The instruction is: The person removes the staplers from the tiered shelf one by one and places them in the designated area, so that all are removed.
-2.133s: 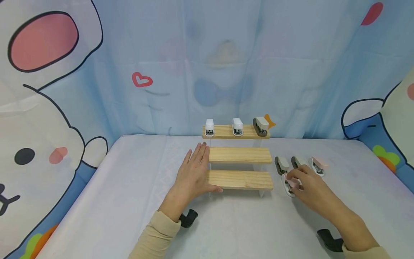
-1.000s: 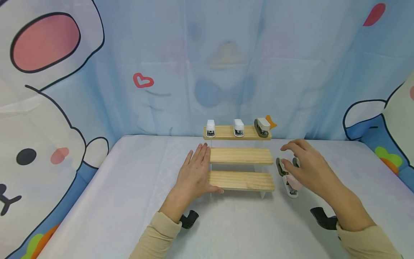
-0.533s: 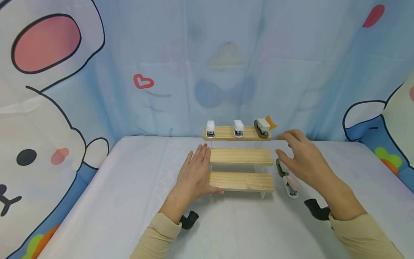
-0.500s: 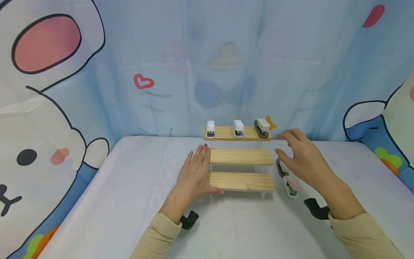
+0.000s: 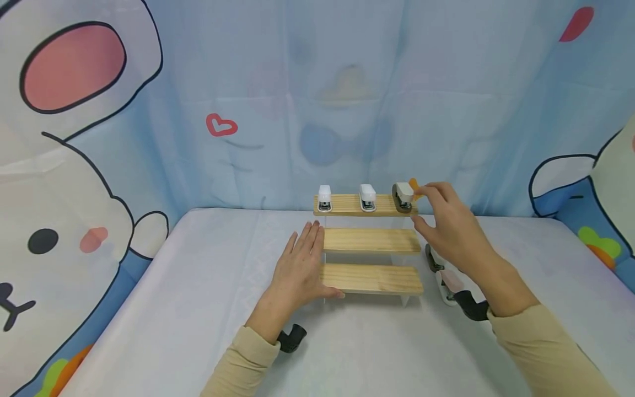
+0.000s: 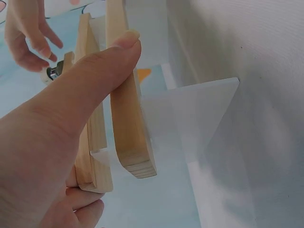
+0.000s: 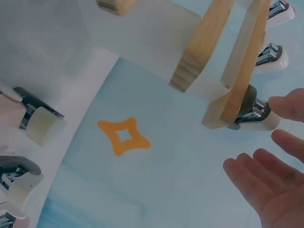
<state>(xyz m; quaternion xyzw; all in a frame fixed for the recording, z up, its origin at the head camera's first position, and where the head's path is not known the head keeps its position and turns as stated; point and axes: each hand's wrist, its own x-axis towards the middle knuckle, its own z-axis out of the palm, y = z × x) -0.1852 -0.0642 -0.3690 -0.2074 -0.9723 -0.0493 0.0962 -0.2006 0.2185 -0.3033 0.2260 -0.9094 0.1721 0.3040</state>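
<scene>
A three-tier rack with pale wooden shelves (image 5: 372, 241) and clear supports stands on a white-covered table. On its top shelf sit two small white staplers (image 5: 324, 197) and, at the right end, a grey stapler (image 5: 403, 198). My left hand (image 5: 297, 267) rests against the rack's left end with straight fingers, its thumb lying over the front edge of the lowest shelf. Beside the grey stapler, my right hand (image 5: 453, 231) hovers with thumb and fingers spread; the right wrist view shows nothing between them. Right of the rack lies a pink stapler (image 5: 450, 282), partly hidden by the wrist mount.
Behind the pink stapler, a grey stapler (image 5: 433, 259) lies on the table. The right wrist view has several staplers at left, among them a cream-topped one (image 7: 45, 124). A blue printed curtain (image 5: 248, 154) hangs behind the table. Black mounts (image 5: 292, 338) stick out at both wrists.
My right hand has let go of the pink stapler, risen, and moved forward and left to the grey stapler on the top shelf. The left hand stays against the rack.
</scene>
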